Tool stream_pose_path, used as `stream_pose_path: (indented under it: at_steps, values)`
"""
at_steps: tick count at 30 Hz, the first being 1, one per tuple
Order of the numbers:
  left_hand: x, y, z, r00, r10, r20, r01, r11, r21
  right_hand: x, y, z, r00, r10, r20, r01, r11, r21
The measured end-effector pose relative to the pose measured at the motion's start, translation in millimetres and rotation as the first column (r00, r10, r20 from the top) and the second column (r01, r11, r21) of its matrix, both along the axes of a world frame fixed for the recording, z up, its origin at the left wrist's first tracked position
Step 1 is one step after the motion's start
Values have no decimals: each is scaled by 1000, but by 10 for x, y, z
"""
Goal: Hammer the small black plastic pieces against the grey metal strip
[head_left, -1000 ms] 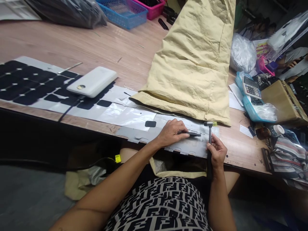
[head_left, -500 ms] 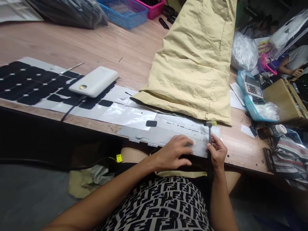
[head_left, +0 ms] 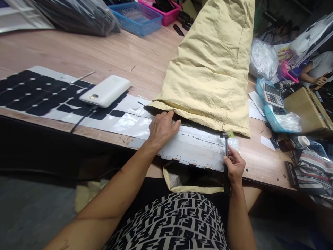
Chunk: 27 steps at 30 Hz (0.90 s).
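My right hand [head_left: 235, 165] is closed round the dark handle of a small hammer [head_left: 227, 142]. The hammer stands roughly upright, its head black at one end and yellow-green at the other, close to the lower edge of a large tan fabric bag [head_left: 208, 83]. My left hand [head_left: 163, 129] reaches to the left part of that edge, thumb apart from the fingers; its fingertips are partly hidden. Between my hands lies a pale grey strip [head_left: 192, 147] with notches along the near side. Left of my hand, a white sheet [head_left: 136, 125] carries black rectangular patches.
A white power bank [head_left: 105, 91] with a cable rests on the black-patched sheet. Blue basket [head_left: 140, 21] and pink basket [head_left: 169, 15] stand at the back. To the right are a calculator [head_left: 273, 94], a cardboard box [head_left: 307, 107] and striped cloth [head_left: 312, 173]. Another person's hand [head_left: 319, 80] shows beyond.
My left hand has moved left and away from me, from the strip's near side to the bag's edge, covering a small black patch. My right hand keeps the hammer in place.
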<state>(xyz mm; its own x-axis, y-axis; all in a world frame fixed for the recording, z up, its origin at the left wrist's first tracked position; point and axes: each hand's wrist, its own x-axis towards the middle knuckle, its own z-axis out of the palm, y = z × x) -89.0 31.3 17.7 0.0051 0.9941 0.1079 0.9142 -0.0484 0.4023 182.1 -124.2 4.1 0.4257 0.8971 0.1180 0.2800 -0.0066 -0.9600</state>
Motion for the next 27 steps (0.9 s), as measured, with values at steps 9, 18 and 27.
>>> stream_pose_path:
  at_steps: [9, 18, 27]
  values:
    - [126, 210, -13, 985, 170, 39, -167, 984, -66, -7, 7, 16, 1000, 13, 15, -13, 1000, 3]
    - [-129, -201, 180, 980, 188, 60, -172, 962, -210, -5, 3, -8, 999, 5, 39, -5, 1000, 7]
    - [88, -637, -48, 897, -356, 264, 359, 933, 39, 5, 14, -8, 995, 20, 103, -20, 1000, -6]
